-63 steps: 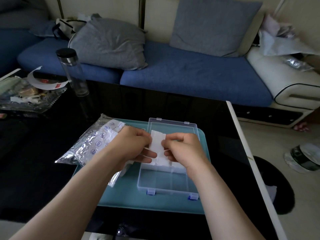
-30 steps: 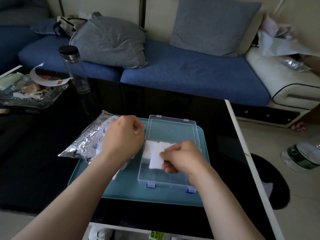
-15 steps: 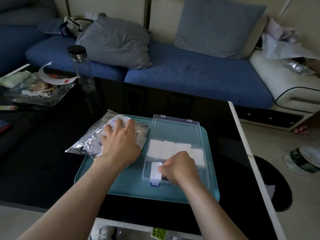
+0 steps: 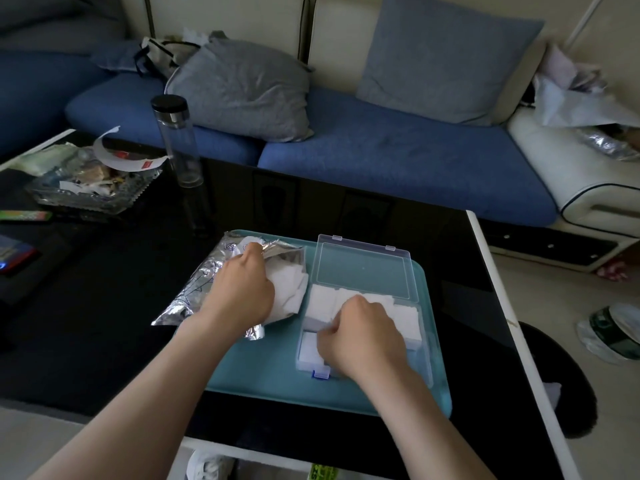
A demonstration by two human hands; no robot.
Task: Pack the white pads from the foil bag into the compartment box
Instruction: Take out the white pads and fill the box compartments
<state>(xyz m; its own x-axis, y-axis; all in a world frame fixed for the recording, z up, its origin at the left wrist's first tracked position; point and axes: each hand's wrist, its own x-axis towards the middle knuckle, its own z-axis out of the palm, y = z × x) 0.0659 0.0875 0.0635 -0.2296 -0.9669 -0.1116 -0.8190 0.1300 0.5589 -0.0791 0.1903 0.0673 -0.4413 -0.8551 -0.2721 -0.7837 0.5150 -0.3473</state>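
Head: bottle, cluttered dish beyond tray; right hand covers box front.

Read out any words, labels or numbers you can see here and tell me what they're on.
No text here can be read.
foil bag: blue print, too blurred to read.
white paper strip: a red label, too small to read.
yellow-green tag below the table edge: dark print, blurred.

blue sofa | grey cushions | black glossy table | pale floor | dim light
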